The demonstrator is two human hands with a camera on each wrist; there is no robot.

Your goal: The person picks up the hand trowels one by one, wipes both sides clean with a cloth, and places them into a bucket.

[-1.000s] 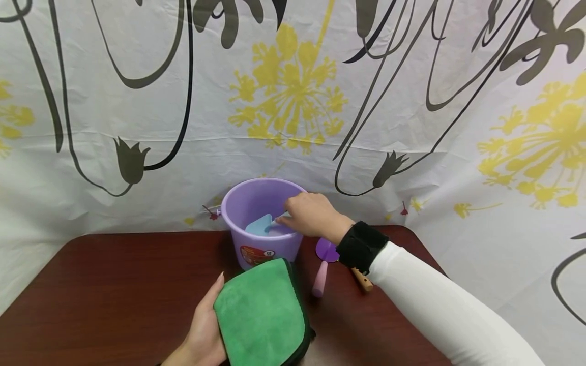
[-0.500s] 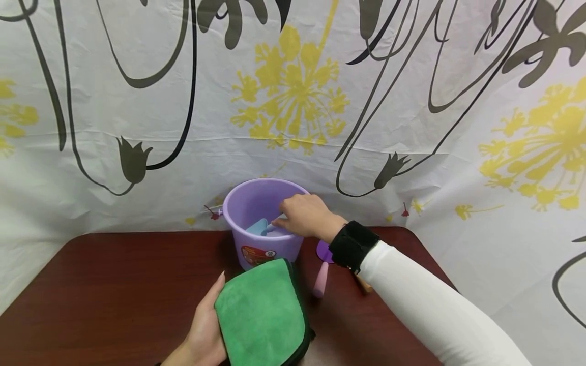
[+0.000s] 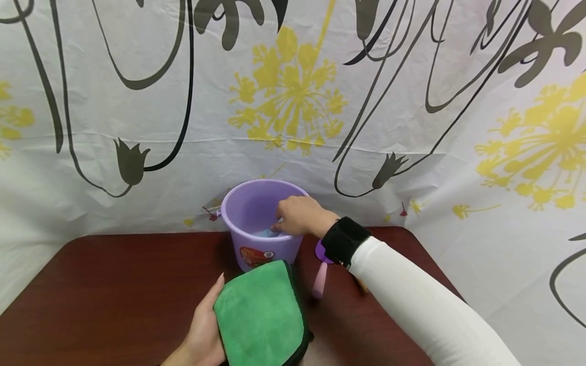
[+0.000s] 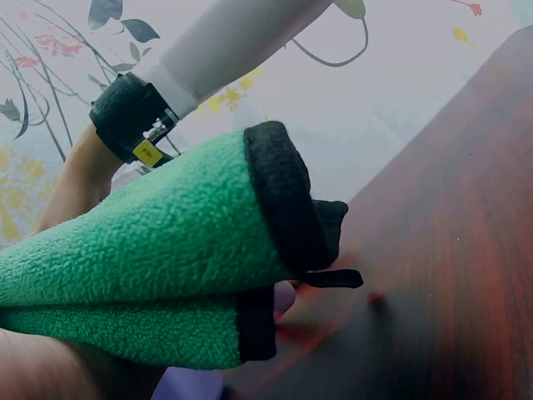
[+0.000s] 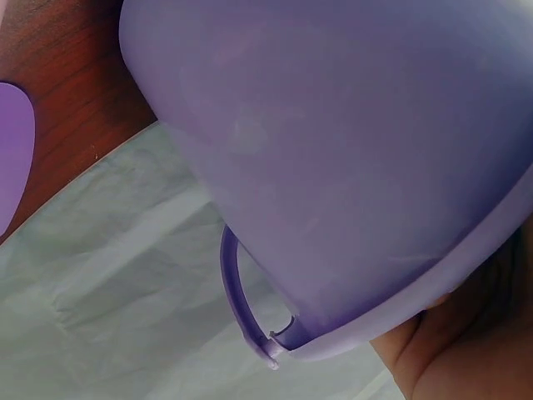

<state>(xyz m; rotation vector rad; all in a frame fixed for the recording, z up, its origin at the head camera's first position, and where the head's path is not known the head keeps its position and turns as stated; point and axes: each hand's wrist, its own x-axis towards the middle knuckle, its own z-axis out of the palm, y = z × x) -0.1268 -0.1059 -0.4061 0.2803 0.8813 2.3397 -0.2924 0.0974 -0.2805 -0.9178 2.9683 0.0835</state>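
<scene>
My left hand holds a folded green cloth with black edging, thumb along its left side and fingers hidden beneath. In the left wrist view the cloth shows its plush folds and a black loop. My right hand reaches over the right rim into a purple bucket. Its fingers grip a light blue flat-bladed tool, mostly hidden inside. From the right wrist, the bucket's outer wall fills the view, and part of the right hand shows past the rim.
Right of the bucket, a purple-headed tool with a pink handle lies on the dark red-brown table. A wooden handle sticks out beneath the right forearm. Behind the table hangs a white patterned curtain.
My right hand has moved a little left and down into the bucket, and the light blue tool has sunk lower, with less of it showing. The left hand and cloth have stayed put.
</scene>
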